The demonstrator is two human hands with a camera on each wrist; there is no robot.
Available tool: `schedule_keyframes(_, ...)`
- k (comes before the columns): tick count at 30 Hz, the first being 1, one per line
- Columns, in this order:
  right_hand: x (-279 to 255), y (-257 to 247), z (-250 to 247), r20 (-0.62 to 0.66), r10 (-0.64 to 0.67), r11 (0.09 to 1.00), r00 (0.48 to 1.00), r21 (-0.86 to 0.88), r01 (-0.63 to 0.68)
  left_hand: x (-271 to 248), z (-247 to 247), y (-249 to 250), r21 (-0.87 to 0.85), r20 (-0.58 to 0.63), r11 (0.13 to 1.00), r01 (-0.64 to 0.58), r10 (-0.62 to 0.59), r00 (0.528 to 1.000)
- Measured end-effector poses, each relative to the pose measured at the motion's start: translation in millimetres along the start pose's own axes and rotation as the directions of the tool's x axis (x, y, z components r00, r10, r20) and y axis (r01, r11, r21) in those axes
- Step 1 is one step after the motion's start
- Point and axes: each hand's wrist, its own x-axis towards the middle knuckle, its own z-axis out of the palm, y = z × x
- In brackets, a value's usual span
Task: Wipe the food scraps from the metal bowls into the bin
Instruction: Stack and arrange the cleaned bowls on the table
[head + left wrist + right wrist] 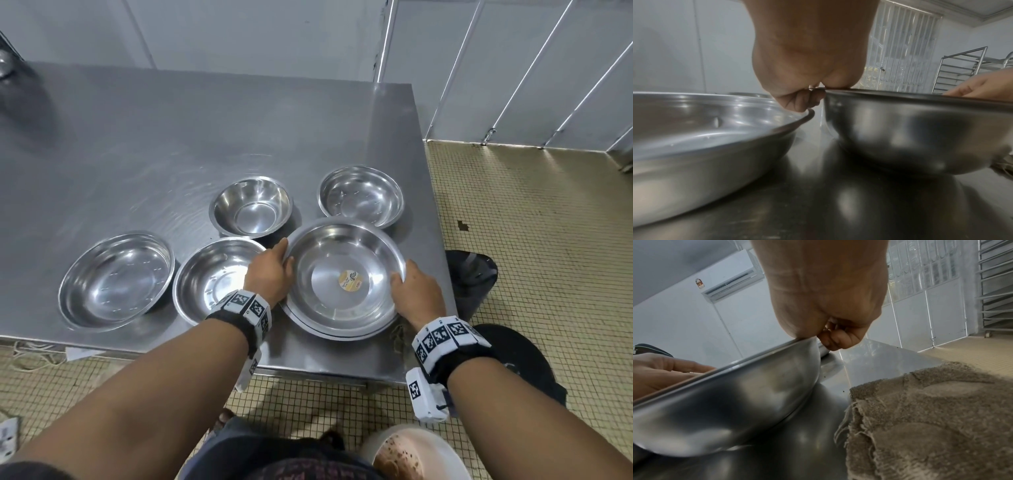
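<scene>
Seemingly well along: on the desk [137, 137], the far-left bowl [116, 279] and its neighbour [214, 279] still carry small pale specks, as does the back-right bowl [360, 196]. The left hand [270, 270] and right hand [416, 291] grip opposite rims of the big stickered bowl [346, 277], which looks clean. A brown cloth [931, 418] lies beside it; the bin [411, 452] waits below, already soiled.

a stainless steel table [171, 137] carries four single metal bowls [251, 207], a stack of large bowls [344, 279] near its front right corner, and a brown towel [931, 418] beside the stack
</scene>
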Motion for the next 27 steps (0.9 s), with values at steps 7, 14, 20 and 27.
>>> schedule_keyframes(7, 2, -2, -9, 0.053, 0.011, 0.999, 0.999, -0.048, -0.009, 1, -9, 1, 0.054, 0.047, 0.998, 0.014, -0.016, 0.999)
schedule_keyframes(14, 13, -6, -22, 0.054, 0.024, 0.995, 0.998, -0.102, -0.019, 24, -24, -4, 0.046, 0.073, 0.999, -0.025, 0.022, 0.997)
schedule_keyframes(20, 25, -22, -35, 0.024, 0.103, 0.980, 0.994, -0.172, -0.097, 61, -42, -2, 0.071, 0.116, 0.995, -0.074, 0.066, 0.991)
schedule_keyframes(27, 60, -57, -64, -0.118, 0.138, 0.977, 0.983, -0.144, -0.155, 119, -57, 24, 0.008, 0.156, 0.987, -0.163, 0.160, 0.975)
